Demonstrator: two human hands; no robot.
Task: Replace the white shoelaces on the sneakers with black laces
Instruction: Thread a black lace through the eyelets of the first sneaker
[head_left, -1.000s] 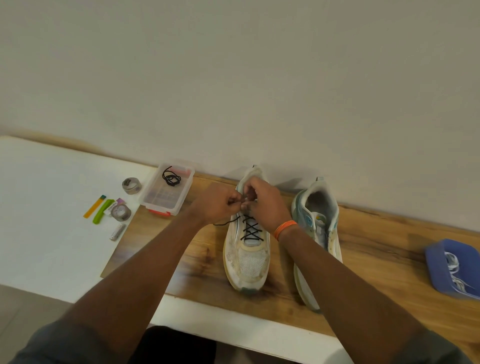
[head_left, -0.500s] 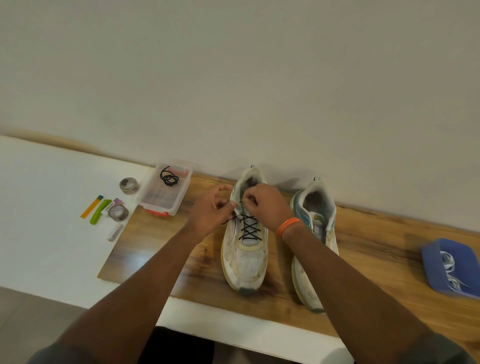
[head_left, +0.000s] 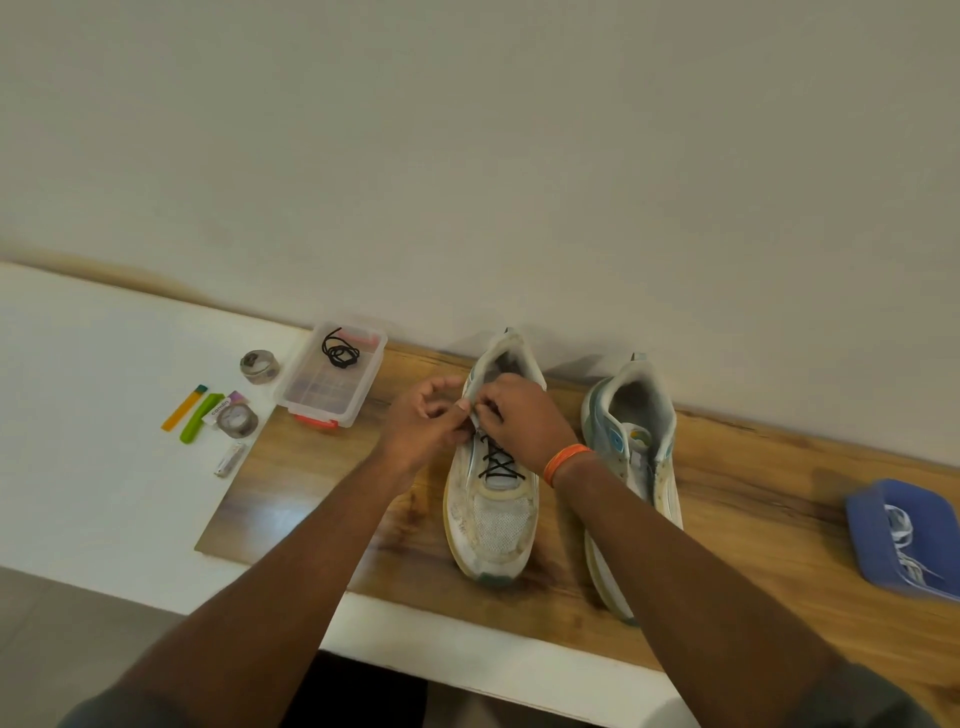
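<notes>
Left sneaker (head_left: 491, 499) is sitting on the wooden board (head_left: 322, 483), black lace (head_left: 496, 463) crossing its lower eyelets. Left hand (head_left: 423, 426) and right hand (head_left: 522, 421) are pinching at its upper eyelets. Beyond, a spare black lace (head_left: 340, 352) is lying coiled in the clear box (head_left: 332, 382).

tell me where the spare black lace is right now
In the head view, the spare black lace lies coiled in the clear plastic box, left of the sneaker being laced.

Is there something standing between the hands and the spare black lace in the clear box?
Nothing visible does. The coiled black lace lies uncovered in the open clear box, left of the left hand; only bare wooden board lies between them.
</notes>
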